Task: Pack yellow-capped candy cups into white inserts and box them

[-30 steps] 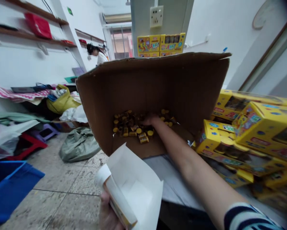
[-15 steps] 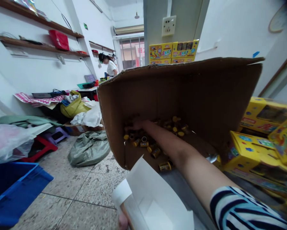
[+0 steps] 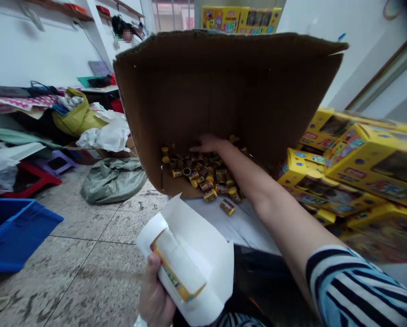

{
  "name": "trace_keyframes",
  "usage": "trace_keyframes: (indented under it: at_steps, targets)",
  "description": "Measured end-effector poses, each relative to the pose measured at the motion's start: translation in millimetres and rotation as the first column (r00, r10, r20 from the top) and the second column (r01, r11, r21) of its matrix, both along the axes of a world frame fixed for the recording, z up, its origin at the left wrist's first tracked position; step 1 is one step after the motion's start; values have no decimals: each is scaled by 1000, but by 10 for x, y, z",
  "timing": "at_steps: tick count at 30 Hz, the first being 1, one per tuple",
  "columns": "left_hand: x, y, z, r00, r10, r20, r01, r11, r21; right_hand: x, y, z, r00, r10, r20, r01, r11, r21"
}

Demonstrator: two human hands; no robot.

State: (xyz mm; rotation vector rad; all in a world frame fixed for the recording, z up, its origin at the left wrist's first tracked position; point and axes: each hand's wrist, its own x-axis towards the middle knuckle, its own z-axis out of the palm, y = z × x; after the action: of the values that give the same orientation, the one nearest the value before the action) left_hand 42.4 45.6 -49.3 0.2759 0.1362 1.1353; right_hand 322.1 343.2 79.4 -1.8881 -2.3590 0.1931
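Observation:
A brown cardboard box (image 3: 223, 86) lies on its side with its opening toward me. Several small yellow and brown cylinders (image 3: 203, 175) lie heaped on its lower wall, one of them (image 3: 228, 206) out on the white table edge. My right hand (image 3: 208, 143) reaches deep into the box and rests on the heap, fingers curled over the pieces; whether it grips any is hidden. My left hand (image 3: 155, 295) is closed round an open white carton with yellow print (image 3: 186, 261), held low in front of me, flap up.
Stacked yellow toy boxes (image 3: 356, 168) crowd the right side. A blue crate (image 3: 12, 231) sits on the tiled floor at left, with a grey sack (image 3: 111, 179), a red stool and piles of cloth. Another person (image 3: 123, 29) stands at the back.
My right hand has dragged the pieces toward the box opening, so the heap lies nearer the front and one has rolled out. The view has tilted down; the white carton sits higher in view.

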Motion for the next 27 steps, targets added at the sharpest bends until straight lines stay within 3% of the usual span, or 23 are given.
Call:
trace_keyframes:
  at_steps: [3,6,7,10,13,15,17,19,21,24,27]
  targets:
    - [108,-31,-6,969,161,-189,-191,970,-154,8,-405,181,997,-27,-76,42,978,205]
    - [196,-100,-74,894,298,-334,-373,909,-187,-121,-1086,124,980,-37,-195,113,910,398]
    - [212,-133,-108,878,308,-367,-394,900,-186,-182,-1366,45,977,-50,-207,134,899,418]
    - [223,-231,-212,865,285,-413,-386,904,-184,-320,-2212,-325,993,-67,-97,95,942,323]
    - [196,-281,-278,874,267,-406,-359,918,-168,-249,-2772,-765,985,-169,-25,169,944,284]
    - [155,-278,-293,886,258,-385,-336,930,-149,-121,-2887,-993,977,-211,-41,214,928,305]
    - [85,-258,-284,907,237,-348,-296,947,-128,-30,-2863,-1095,975,-195,-107,221,911,347]
    - [-19,-238,-250,936,175,-305,-221,968,-122,-36,-2821,-1040,967,-95,-234,180,911,371]
    - [-144,-237,-196,953,95,-287,-136,983,-125,-135,-2846,-854,916,47,-398,110,925,364]
    - [-316,-285,-134,929,83,-361,-138,982,-131,-371,-2995,-524,789,267,-553,-125,952,281]
    - [-433,-365,-167,826,245,-508,-333,939,-89,-626,-3144,-419,728,462,-507,-482,870,101]
